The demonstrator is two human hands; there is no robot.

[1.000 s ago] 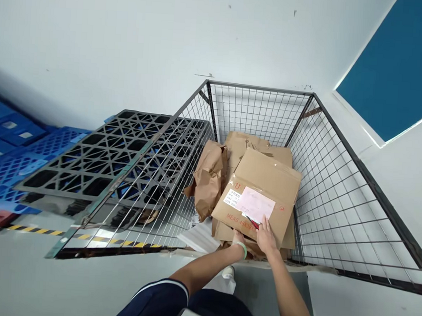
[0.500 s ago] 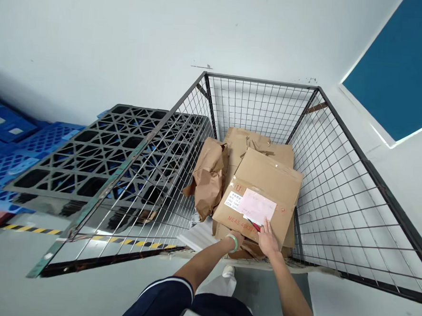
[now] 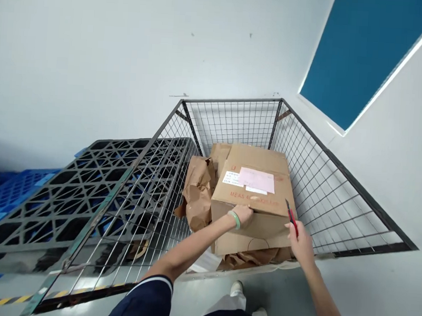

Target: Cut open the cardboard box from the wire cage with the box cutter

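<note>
A cardboard box point(image 3: 253, 204) sits inside a wire mesh cage cart, its near side facing me. On its top are a pink sheet point(image 3: 257, 180) and a white printed label point(image 3: 233, 178) beside red lettering. My left hand point(image 3: 242, 214), with a green band at the wrist, is closed on the box's near top edge; its fingertips are partly hidden. To the right, my right hand point(image 3: 300, 240) grips a red and black utility knife point(image 3: 293, 222), blade pointing up, just off the box's right side. Crumpled brown paper point(image 3: 198, 195) lies left of the box.
The cage cart's mesh wall point(image 3: 324, 184) rises on the right. More brown paper point(image 3: 258, 257) and cardboard lie under the box. Dark grey plastic pallets point(image 3: 76, 188) stand left of the cart, with blue pallets point(image 3: 19, 184) beyond. A white wall point(image 3: 113, 52) stands behind.
My left hand has lifted the box's near edge, so its front side now shows. My right hand has left the box top and moved right with the knife turned upward.
</note>
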